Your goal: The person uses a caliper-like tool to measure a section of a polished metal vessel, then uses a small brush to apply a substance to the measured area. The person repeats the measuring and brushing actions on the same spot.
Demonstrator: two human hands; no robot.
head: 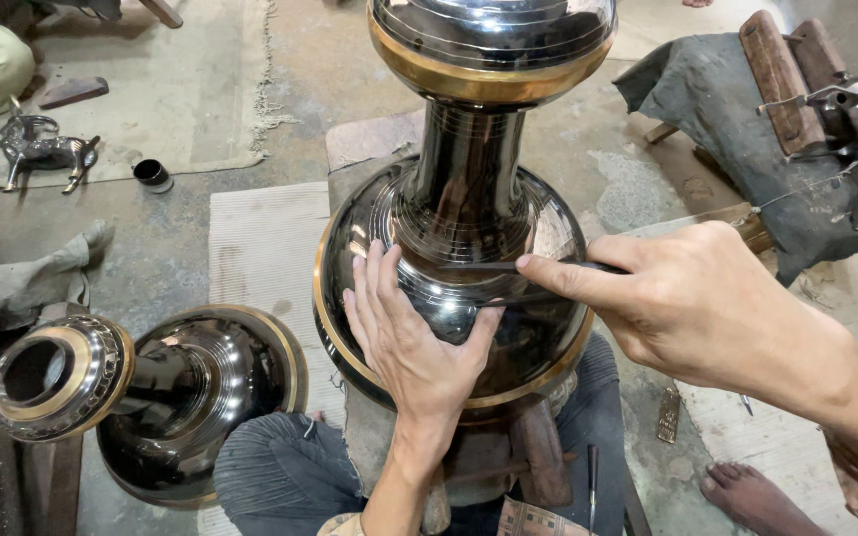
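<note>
We note our left hand (pixel 411 337) lying flat, fingers spread wide, on the shoulder of the large black vase (pixel 459 258), which stands upright between our knees on a low wooden rest (pixel 533 452). Our right hand (pixel 692 303) is pinched closed around a thin engraving tool (pixel 494 266), its tip laid against the vase's curved body just above the left fingertips. We judge the step to be line engraving on the blackened surface; the next stroke calls for a steady brace and firm tip contact on a slippery curve. To the left a second vase (pixel 151 392) lies on its side. Farther off we record a small metal animal figure (pixel 42 149), a black cup (pixel 153 175) and a cloth-draped stand (pixel 747 149). The vase's top is cut off, the tool's tip is hard to make out, and its handle is hidden in the fist.
</note>
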